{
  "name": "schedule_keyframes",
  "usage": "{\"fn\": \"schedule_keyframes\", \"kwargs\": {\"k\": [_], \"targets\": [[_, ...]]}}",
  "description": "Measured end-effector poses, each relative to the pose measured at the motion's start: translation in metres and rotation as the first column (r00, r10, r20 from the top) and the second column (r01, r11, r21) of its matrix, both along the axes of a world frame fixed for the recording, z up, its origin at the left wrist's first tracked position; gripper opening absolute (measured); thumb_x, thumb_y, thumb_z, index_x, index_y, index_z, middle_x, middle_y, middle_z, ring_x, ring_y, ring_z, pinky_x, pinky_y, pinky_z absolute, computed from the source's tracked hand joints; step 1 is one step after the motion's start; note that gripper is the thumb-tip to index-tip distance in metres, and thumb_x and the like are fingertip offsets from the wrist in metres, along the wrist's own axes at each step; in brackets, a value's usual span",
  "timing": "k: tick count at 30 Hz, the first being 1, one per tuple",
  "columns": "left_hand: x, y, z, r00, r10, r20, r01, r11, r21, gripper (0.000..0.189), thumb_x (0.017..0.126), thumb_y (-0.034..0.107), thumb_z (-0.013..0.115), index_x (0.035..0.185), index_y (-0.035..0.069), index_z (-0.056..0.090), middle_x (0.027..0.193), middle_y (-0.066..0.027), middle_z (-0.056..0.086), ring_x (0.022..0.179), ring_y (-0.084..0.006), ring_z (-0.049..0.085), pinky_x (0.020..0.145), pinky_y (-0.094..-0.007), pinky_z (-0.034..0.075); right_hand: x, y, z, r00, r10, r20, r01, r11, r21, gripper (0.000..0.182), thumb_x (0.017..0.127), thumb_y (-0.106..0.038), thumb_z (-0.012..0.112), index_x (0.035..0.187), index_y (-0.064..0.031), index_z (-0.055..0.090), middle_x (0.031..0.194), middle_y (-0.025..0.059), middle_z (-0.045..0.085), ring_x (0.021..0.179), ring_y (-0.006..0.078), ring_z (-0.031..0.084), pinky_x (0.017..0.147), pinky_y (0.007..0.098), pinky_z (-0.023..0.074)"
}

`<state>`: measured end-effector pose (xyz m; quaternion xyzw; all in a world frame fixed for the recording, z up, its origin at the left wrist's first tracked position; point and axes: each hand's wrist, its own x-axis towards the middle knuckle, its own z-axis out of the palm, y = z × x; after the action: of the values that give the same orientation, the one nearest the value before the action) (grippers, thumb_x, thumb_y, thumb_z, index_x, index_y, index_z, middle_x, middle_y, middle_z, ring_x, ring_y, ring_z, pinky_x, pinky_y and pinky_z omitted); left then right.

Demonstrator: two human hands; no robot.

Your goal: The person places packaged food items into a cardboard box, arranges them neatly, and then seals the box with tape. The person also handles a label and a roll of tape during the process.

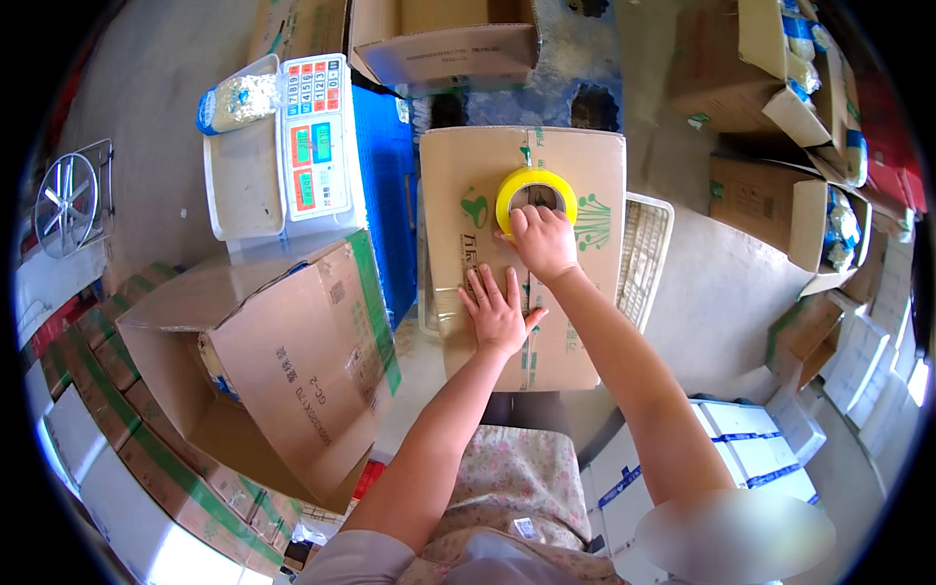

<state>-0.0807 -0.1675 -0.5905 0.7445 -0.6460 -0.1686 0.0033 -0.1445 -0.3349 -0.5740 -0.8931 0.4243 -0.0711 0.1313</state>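
Observation:
A closed cardboard carton with green print lies in front of me, its long center seam running away from me. My right hand grips a roll of yellow packing tape, fingers hooked into the roll's core, over the far half of the carton. Flat on the carton's near left part rests my left hand, fingers spread and holding nothing. Shiny clear tape shows on the surface beside the left hand. Whether the tape's loose end is stuck down cannot be made out.
To the left stands a digital scale with a filled bag on its tray. An open carton is nearer me. Another open carton sits beyond. At right are open cartons of bags and white boxes.

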Motion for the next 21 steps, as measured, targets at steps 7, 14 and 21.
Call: {"fn": "schedule_keyframes", "kwargs": {"k": [7,14,21], "targets": [[0.001,0.005,-0.005,1.000,0.021,-0.024,-0.021,1.000,-0.020,0.096,0.078,0.072,0.049,0.145,0.007,0.027,0.144,-0.0348,0.020,0.132,-0.0570,0.019,0.101,-0.0725,0.013,0.005,0.001,0.009,0.999,0.007,-0.038,-0.004,0.998,0.067,0.030,0.078,-0.036,0.066,0.085,-0.0100,0.052,0.079,0.0027,0.055,0.075,0.0215,0.058,0.066,0.0356,0.0459],[0.003,0.008,-0.008,0.995,0.040,-0.088,-0.047,0.996,-0.077,0.093,0.079,0.072,0.048,0.144,0.008,0.029,0.145,-0.0329,0.021,0.131,-0.0556,0.021,0.102,-0.0713,0.014,0.016,0.006,0.009,0.993,-0.050,-0.104,0.058,0.996,0.074,0.034,0.076,-0.038,0.068,0.084,-0.0096,0.052,0.078,0.0025,0.056,0.074,0.0208,0.059,0.065,0.0352,0.0464],[0.005,0.008,-0.010,0.993,0.056,-0.102,-0.069,0.990,-0.123,0.091,0.078,0.073,0.047,0.143,0.010,0.033,0.144,-0.0312,0.027,0.129,-0.0528,0.028,0.102,-0.0697,0.017,0.023,0.008,0.015,0.991,-0.120,-0.062,0.121,0.993,0.012,0.038,0.075,-0.041,0.071,0.078,-0.0088,0.052,0.073,0.0036,0.057,0.071,0.0226,0.060,0.064,0.0364,0.0467]]}}
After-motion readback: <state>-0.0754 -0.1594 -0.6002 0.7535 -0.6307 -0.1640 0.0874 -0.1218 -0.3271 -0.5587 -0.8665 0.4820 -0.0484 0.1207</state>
